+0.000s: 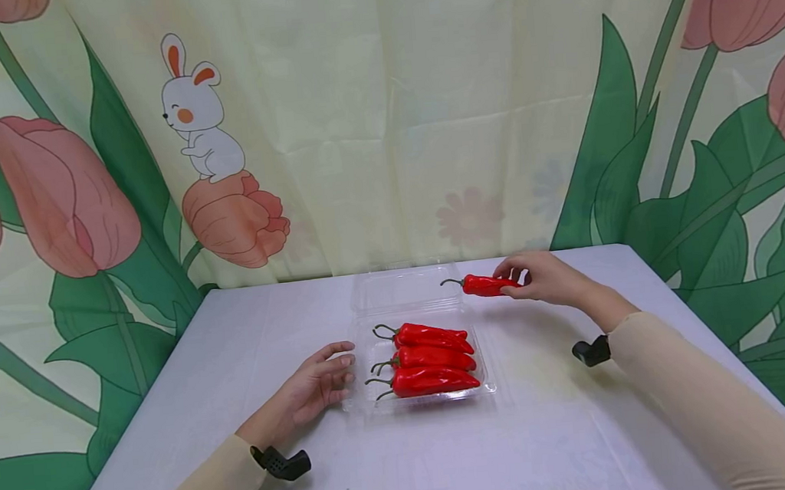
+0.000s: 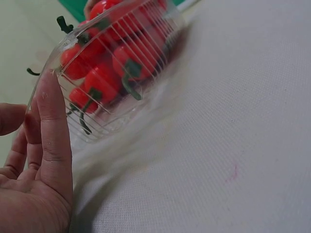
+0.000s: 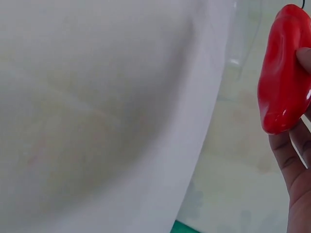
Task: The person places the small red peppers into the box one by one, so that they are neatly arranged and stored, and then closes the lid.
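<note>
A clear plastic clamshell box point(image 1: 490, 386) lies on the table with its lid point(image 1: 406, 290) folded back on the far side. Several glossy red peppers point(image 1: 436, 381) with curved green stems lie inside it, roughly side by side. At the box's left edge, my left hand point(image 1: 320, 381) pinches the rim between thumb and index finger point(image 2: 52, 131). My right hand point(image 1: 549, 277) grips another red pepper point(image 3: 281, 80) by its tip end, above the table to the right of the lid. That pepper's stem points left, over the lid's right edge.
A white cloth covers the table point(image 1: 567, 446). Behind it hangs a pale curtain point(image 1: 385, 145) printed with tulips and a rabbit, close to the table's far edge. A black wrist camera point(image 1: 281, 463) is strapped to the left wrist, another point(image 1: 591, 352) to the right.
</note>
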The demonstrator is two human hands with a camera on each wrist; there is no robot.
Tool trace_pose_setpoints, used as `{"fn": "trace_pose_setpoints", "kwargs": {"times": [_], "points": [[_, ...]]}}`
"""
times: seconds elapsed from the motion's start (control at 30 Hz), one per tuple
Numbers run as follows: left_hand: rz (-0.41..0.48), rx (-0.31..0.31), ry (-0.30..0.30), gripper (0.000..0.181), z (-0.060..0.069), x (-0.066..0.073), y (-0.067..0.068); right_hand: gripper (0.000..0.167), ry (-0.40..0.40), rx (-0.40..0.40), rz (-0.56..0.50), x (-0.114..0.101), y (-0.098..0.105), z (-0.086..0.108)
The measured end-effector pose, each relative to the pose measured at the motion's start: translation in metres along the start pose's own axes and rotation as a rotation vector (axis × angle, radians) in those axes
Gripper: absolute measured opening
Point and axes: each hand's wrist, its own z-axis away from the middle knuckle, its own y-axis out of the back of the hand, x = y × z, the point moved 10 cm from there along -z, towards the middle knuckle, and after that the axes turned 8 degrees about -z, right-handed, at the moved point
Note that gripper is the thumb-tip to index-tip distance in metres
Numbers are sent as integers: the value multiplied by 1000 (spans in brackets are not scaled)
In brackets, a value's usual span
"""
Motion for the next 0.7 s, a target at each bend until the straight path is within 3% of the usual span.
{"fn": "trace_pose_setpoints", "kwargs": {"times": [0.3,0.7], "points": [[3,-9,0,31,0,1,-1,25,65,-36,-60,-30,-18,-8],[3,-7,-1,32,-1,0,-1,23,138,-55,-36,-54,-38,-21]]}}
